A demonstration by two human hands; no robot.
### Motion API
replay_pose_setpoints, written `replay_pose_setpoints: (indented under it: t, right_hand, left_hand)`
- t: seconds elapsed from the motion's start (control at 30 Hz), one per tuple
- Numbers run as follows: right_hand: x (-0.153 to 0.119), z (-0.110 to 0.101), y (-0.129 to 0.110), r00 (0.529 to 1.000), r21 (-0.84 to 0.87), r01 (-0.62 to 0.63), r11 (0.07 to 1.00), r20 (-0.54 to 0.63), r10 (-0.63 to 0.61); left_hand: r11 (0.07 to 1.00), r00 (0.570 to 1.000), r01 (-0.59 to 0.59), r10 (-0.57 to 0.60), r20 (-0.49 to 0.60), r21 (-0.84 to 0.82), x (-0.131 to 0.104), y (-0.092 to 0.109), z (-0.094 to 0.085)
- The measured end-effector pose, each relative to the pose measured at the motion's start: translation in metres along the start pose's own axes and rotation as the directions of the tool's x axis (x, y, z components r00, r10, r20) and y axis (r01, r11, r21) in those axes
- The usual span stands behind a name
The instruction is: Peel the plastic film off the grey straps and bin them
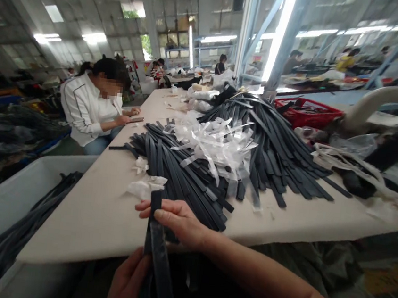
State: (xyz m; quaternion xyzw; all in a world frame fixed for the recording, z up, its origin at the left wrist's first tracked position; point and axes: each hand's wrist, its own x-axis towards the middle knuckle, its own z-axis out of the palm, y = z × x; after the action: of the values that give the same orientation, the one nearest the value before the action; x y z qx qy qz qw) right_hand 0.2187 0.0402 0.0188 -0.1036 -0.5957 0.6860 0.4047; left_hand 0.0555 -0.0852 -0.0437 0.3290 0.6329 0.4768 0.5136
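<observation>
My right hand (177, 218) pinches a dark strap (160, 254) near its upper end, thumb on top and fingers behind it. Lower down, at the table's near edge, my left hand (129, 279) is closed around the strap's lower part; its fingertips are partly hidden. The strap looks flat and bluish-black, and its far end drops out of view at the bottom. Just beyond my right hand lies a pile of similar dark straps (181, 180). White translucent plastic strips (217, 146) are heaped on top of it.
A larger bundle of dark straps (273, 147) spreads across the pale table (95, 223). Behind it sits a red basket (310, 108). To the left, a white bin (19, 196) contains more dark lengths. A person in a white jacket (83, 103) sits at the table's left side.
</observation>
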Motion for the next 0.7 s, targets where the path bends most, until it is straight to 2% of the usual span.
replay_pose_setpoints:
  t: [0.1, 0.2, 0.27, 0.33, 0.43, 0.53, 0.6, 0.7]
  right_hand:
    - [0.003, -0.001, 0.005, 1.0, -0.144, 0.025, 0.989, 0.005, -0.024]
    - [0.004, 0.006, 0.009, 0.996, -0.286, 0.067, 0.956, 0.083, -0.045]
    - [0.002, 0.009, 0.008, 0.994, -0.289, 0.061, 0.955, 0.103, -0.033]
    - [-0.001, 0.009, 0.006, 0.997, -0.244, 0.02, 0.97, 0.072, -0.002]
    - [-0.007, 0.003, 0.004, 0.999, -0.186, -0.033, 0.982, 0.014, 0.036]
    - [-0.012, -0.001, 0.008, 0.998, -0.14, -0.06, 0.988, -0.008, 0.059]
    - [-0.012, -0.001, 0.01, 0.996, -0.136, -0.093, 0.986, 0.004, 0.094]
    - [-0.006, -0.002, 0.008, 0.988, -0.215, -0.146, 0.966, 0.008, 0.151]
  left_hand:
    - [0.995, 0.995, -0.054, 0.06, 0.073, -0.084, 0.002, 0.01, 0.015]
    - [0.977, 0.985, -0.136, 0.152, 0.087, -0.167, 0.007, 0.023, 0.028]
    - [0.974, 0.98, -0.148, 0.168, 0.108, -0.171, 0.008, 0.032, 0.035]
    - [0.975, 0.964, -0.163, 0.19, 0.185, -0.152, 0.005, 0.04, 0.038]
    - [0.97, 0.927, -0.237, 0.243, 0.286, -0.055, -0.004, 0.049, 0.036]
    - [0.955, 0.905, -0.293, 0.263, 0.333, 0.042, -0.013, 0.048, 0.029]
    - [0.963, 0.896, -0.271, 0.254, 0.364, -0.003, -0.017, 0.041, 0.021]
    - [0.972, 0.904, -0.135, 0.2, 0.379, -0.191, -0.018, 0.022, 0.003]
